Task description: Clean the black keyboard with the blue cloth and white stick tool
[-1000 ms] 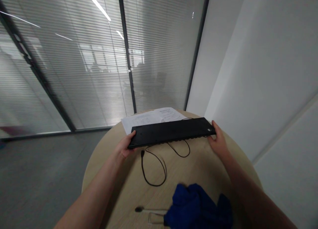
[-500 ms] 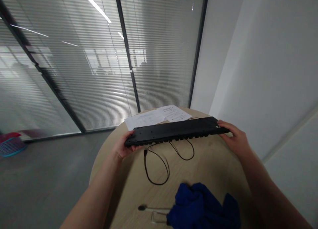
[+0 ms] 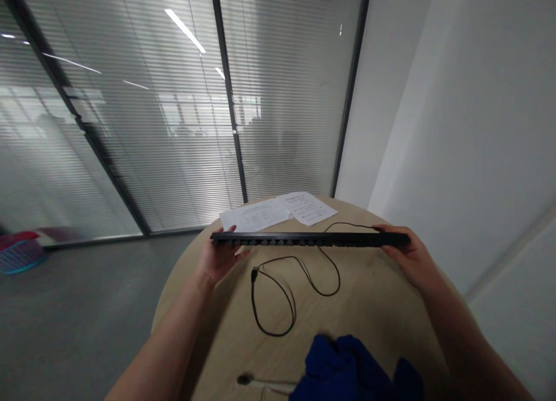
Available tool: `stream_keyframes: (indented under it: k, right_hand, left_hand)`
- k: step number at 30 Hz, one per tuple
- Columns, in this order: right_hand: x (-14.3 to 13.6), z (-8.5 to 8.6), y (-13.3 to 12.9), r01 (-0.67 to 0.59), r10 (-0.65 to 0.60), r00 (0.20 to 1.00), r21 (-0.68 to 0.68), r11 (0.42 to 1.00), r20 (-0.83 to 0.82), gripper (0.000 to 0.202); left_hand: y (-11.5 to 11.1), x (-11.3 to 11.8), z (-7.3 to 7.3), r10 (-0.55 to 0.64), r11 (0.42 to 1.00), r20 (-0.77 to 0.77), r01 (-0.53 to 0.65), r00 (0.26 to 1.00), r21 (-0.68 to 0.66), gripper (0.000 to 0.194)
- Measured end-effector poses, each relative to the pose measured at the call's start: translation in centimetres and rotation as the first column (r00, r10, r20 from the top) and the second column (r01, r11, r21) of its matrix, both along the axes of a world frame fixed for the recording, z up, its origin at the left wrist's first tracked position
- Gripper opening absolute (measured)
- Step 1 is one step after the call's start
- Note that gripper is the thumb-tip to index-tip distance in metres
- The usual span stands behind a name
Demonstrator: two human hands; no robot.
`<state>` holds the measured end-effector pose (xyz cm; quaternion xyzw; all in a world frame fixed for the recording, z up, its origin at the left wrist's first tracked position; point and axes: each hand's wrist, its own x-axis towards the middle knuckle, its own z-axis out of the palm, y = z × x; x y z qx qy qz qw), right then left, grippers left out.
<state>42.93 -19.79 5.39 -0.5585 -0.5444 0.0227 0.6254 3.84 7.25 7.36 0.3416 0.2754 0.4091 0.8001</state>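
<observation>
A black keyboard (image 3: 304,239) is held up above the table, seen edge-on with its keys pointing down toward me. My left hand (image 3: 220,257) grips its left end, and my right hand (image 3: 408,253) is closed around the right end. From behind it a black cable (image 3: 286,296) runs onto the tabletop and loops there, ending in a plug (image 3: 254,273) below the keyboard's left part. Close to me lies a bunched blue cloth (image 3: 347,369). Left of the cloth is a thin brush-like tool (image 3: 247,379) with a dark tip, its other end hidden by the cloth.
Printed paper sheets (image 3: 260,214) lie at the far side of the round wooden table (image 3: 360,308). Beyond stands a glass partition with blinds (image 3: 286,111); a white wall (image 3: 490,128) is on the right. A blue basket (image 3: 21,257) with something red sits on the floor at left.
Both hands have tilted the keyboard from showing its flat underside to edge-on, and levelled it. Its right end has come down slightly. The view has shifted a little.
</observation>
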Motion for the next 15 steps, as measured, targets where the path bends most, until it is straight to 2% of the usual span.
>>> stream_keyframes:
  k: [3,5,7,9,12,15]
  right_hand:
    - [0.3,-0.8,0.6,-0.022,0.022,0.989,0.007,1.000,-0.144,0.041]
    - [0.6,-1.2,1.0,-0.044,0.047,0.961,0.017,0.999,-0.272,0.042]
    - [0.6,-1.3,1.2,-0.037,0.046,0.922,0.030,0.999,-0.385,0.043]
    - [0.5,-1.1,1.3,-0.006,0.020,0.874,0.031,1.000,-0.485,0.043]
    - [0.2,-0.6,1.3,0.008,-0.026,0.779,-0.032,0.999,-0.626,0.043]
    - [0.1,-0.5,1.4,-0.044,-0.080,0.691,-0.153,0.987,-0.718,0.042]
  left_hand:
    - [-0.2,0.8,-0.1,0.101,0.990,-0.131,-0.087,0.986,0.108,0.043]
    - [-0.3,1.4,-0.4,0.142,0.969,-0.155,-0.105,0.978,0.224,0.044]
    - [-0.4,1.9,-0.7,0.147,0.931,-0.135,-0.092,0.980,0.352,0.047]
    - [-0.5,2.1,-1.0,0.104,0.903,-0.137,-0.036,0.985,0.428,0.059]
    - [-0.4,1.6,-1.3,0.018,0.910,-0.195,0.065,0.981,0.410,0.077]
    - [-0.3,1.1,-1.3,-0.022,0.927,-0.253,0.115,0.967,0.357,0.081]
